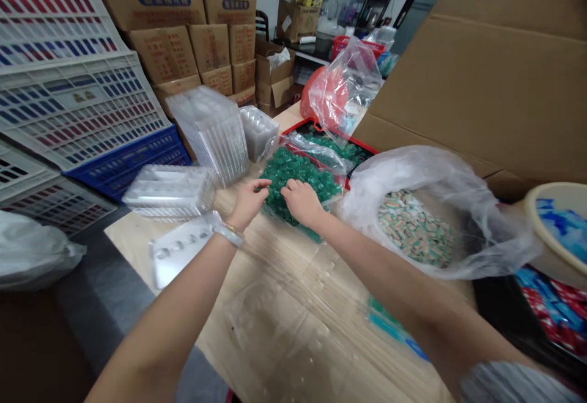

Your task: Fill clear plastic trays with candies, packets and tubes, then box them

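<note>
An open bag of green sweets (305, 173) lies on the counter (284, 280), touching both hands on their far side. Fingers of the left hand (247, 202) pinch its left edge. Those of the right hand (300, 202) curl among the sweets, grip unclear.

- I am in a sweets packing storeroom, standing at my wooden worktable (284, 305).
- Behind the worktable, printed cardboard cartons (183, 18) stand stacked high.
- Left of it, slotted plastic crates (68, 85) lean in piles.
- On it, stacks of empty clear trays (215, 128) sit beside open bags of green wrapped sweets (302, 177) and striped sweets (413, 225).
</note>
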The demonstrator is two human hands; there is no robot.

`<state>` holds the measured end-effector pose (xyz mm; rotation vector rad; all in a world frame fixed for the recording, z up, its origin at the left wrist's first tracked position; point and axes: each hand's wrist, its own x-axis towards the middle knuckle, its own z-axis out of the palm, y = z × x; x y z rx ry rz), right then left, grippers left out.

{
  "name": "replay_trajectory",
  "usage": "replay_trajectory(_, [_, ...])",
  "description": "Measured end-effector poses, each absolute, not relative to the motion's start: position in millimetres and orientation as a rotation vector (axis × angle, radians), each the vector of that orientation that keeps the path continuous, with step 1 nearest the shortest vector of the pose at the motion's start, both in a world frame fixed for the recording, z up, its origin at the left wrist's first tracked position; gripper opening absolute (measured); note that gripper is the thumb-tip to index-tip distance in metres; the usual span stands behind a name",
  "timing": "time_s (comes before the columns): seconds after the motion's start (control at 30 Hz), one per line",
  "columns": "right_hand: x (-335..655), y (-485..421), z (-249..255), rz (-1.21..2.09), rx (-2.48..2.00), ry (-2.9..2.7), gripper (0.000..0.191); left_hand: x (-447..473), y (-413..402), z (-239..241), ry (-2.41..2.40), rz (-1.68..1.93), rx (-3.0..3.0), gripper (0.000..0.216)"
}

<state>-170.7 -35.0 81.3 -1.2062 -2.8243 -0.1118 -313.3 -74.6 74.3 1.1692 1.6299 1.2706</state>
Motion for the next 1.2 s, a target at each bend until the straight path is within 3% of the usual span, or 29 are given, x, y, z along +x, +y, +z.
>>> replay_trajectory(0.17, [-160,-34,83,0.079,-1.365,-2.379,0.029,-302,-68,81,1.239,1.275,0.621,0.022])
replay_trajectory(0.37, [-157,-28,78,0.477,-1.136,-2.316,0.022,-279,-51,77,1.189,1.349,0.555,0.016])
replay_trajectory(0.5, [-157,-14,74,0.677,-1.214,-2.133,0.011,-275,-52,68,1.382,1.337,0.985,0.024])
replay_trajectory(0.63, [-155,-6,75,1.291,-1.272,-1.582,0.006,-275,-58,59,1.628,1.202,1.657,0.025])
replay_trajectory(0.8, [-149,-10,90,1.647,-1.011,-1.204,0.012,-268,-49,67,1.717,1.305,1.733,0.017])
replay_trajectory(0.97, [-129,-5,104,1.799,-0.904,-0.823,0.014,-264,-45,89,1.317,1.395,1.111,0.017])
replay_trajectory(1.07, [-114,-8,104,1.725,-0.865,-0.557,0.017,-266,-53,96,1.035,1.428,0.619,0.018])
replay_trajectory(1.2, [-104,-31,102,1.741,-0.861,-0.737,0.017,-258,-69,103,0.831,1.306,0.432,0.024])
